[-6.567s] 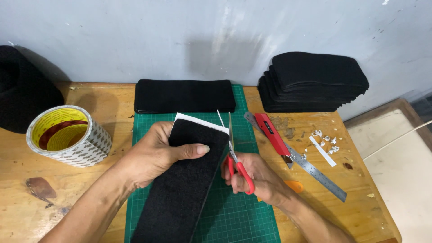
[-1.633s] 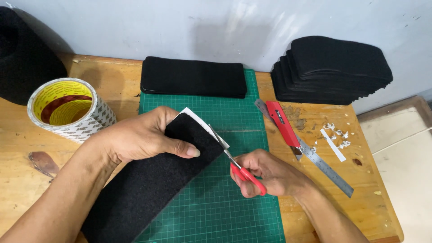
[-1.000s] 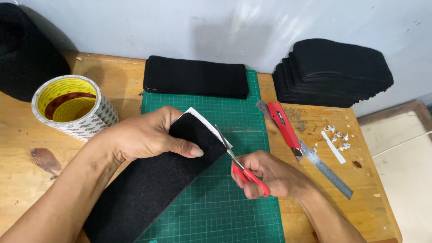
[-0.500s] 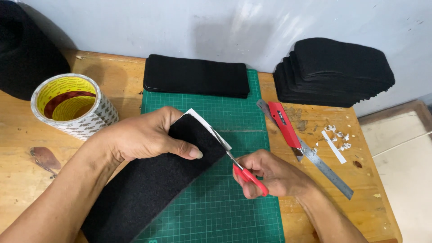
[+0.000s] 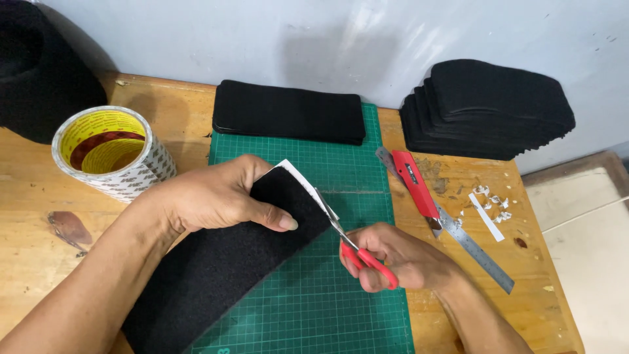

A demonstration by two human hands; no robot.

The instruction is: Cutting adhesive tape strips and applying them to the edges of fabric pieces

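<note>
Over the green cutting mat (image 5: 308, 308) at the counter's (image 5: 39, 255) middle, the left hand (image 5: 216, 196) gripped a long black felt strip (image 5: 223, 275), fingers closed across its upper end, thumb on top. At four o'clock from that hand, the right hand (image 5: 400, 259) had its fingers closed through the red handles of the scissors (image 5: 350, 239), whose blades met the strip's white-backed edge; how far the blades stood apart was probably too small to tell. At ten o'clock sat a tape roll (image 5: 111, 154). At twelve lay a flat black piece (image 5: 288, 111), at two a stack of black pieces (image 5: 488, 108), and at three a red utility knife (image 5: 416, 183) beside a steel ruler (image 5: 475, 246).
</note>
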